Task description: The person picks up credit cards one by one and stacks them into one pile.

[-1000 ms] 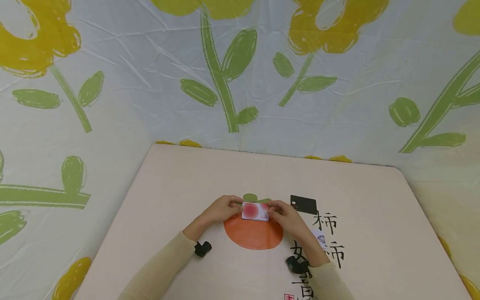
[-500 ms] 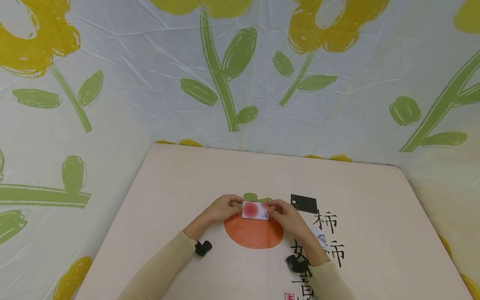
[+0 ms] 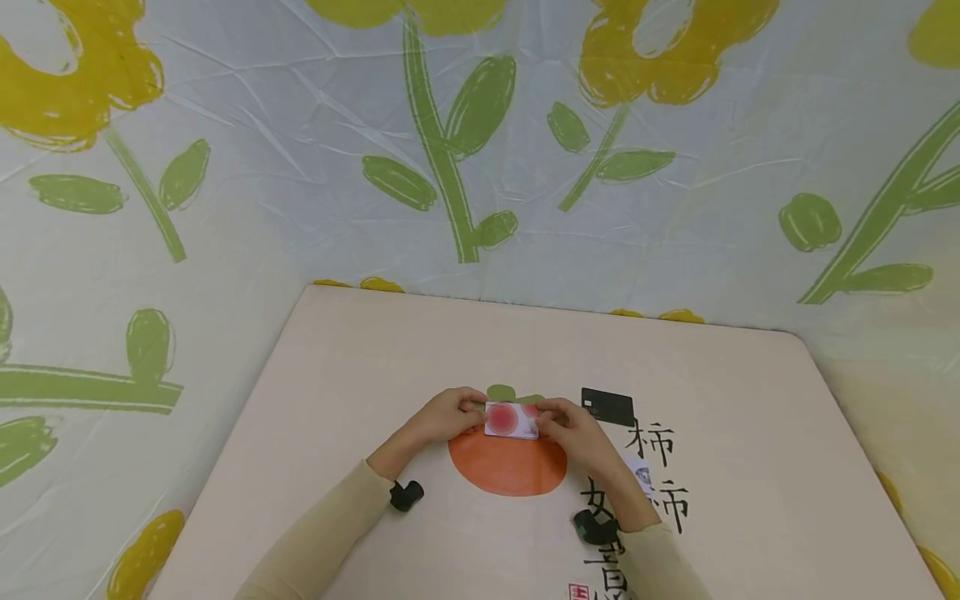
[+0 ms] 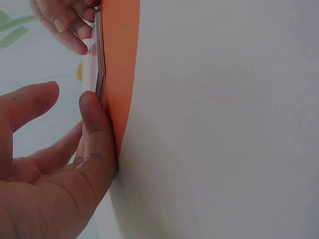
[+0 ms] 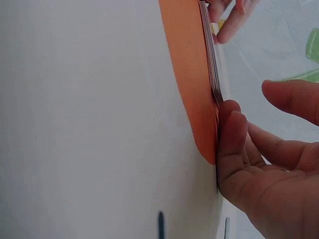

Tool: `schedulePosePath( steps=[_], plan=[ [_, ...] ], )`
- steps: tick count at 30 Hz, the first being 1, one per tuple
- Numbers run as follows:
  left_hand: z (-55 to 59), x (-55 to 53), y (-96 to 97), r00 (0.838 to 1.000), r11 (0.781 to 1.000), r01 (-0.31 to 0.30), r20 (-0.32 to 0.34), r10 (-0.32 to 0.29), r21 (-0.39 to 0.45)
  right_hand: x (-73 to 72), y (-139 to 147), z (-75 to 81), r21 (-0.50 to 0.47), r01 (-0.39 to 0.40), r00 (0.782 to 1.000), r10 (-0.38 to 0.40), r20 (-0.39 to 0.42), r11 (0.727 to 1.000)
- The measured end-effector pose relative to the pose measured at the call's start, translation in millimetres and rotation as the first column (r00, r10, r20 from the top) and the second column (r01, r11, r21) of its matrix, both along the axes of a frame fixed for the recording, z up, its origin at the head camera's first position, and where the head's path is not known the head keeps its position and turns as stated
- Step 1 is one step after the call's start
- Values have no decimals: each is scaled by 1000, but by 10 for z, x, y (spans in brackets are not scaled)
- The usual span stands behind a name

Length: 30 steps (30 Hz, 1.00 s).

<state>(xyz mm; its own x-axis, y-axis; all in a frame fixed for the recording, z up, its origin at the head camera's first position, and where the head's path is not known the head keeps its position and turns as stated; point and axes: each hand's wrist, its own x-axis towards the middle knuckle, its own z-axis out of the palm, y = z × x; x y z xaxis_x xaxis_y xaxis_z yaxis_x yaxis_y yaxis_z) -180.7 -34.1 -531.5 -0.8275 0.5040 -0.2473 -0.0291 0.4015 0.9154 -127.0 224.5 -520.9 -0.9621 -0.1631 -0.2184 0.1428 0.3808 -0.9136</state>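
A stack of cards [image 3: 510, 420], its top one white with pink-red circles, lies on the orange fruit print of the table in the head view. My left hand [image 3: 448, 417] holds the stack's left end, fingertips right at the short edge. At the opposite end my right hand [image 3: 568, 427] holds it the same way. Side-on in the left wrist view, the layered edges of the stack [image 4: 100, 55] show close over the table, with one finger of the left hand [image 4: 65, 169] raised off it. The right wrist view shows the right hand [image 5: 264, 159] touching the near end.
A black card [image 3: 607, 407] lies just beyond the right hand. A pale card with a blue print [image 3: 642, 475] is partly hidden under the right forearm. The pinkish table [image 3: 360, 350] bears black brush characters, and a flowered cloth [image 3: 300, 167] hangs behind it.
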Motion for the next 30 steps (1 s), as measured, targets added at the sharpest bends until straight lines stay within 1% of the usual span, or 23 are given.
schedulePosePath(
  steps=[2, 8, 11, 15, 19, 24, 30],
  plan=[
    [7, -2, 0, 1000, 1000, -2, -13, 2, 1, -1, 9, -1, -5, 0, 1000, 0, 1, 1000],
    [60, -38, 33, 995, 1000, -14, -95, 13, -6, 15, 77, 37, 22, 26, 1000, -26, -11, 999],
    [99, -66, 89, 994, 1000, -12, -111, 10, -15, 26, 149, 70, 23, 38, 999, -37, -29, 999],
    [184, -93, 201, 993, 1000, -7, -121, 4, -22, 23, 252, 103, 21, 51, 996, -49, -70, 998],
    [228, -163, 394, 993, 1000, 5, -120, -5, 3, 5, 381, 117, 16, 56, 994, -54, -99, 998],
    [236, -257, 692, 994, 999, 36, -109, -33, 26, -16, 550, 134, 34, 85, 990, -80, -116, 996],
    [229, -371, 1017, 991, 996, 87, -105, -86, 3, -57, 742, 179, 82, 125, 986, -115, -121, 989]
  ],
)
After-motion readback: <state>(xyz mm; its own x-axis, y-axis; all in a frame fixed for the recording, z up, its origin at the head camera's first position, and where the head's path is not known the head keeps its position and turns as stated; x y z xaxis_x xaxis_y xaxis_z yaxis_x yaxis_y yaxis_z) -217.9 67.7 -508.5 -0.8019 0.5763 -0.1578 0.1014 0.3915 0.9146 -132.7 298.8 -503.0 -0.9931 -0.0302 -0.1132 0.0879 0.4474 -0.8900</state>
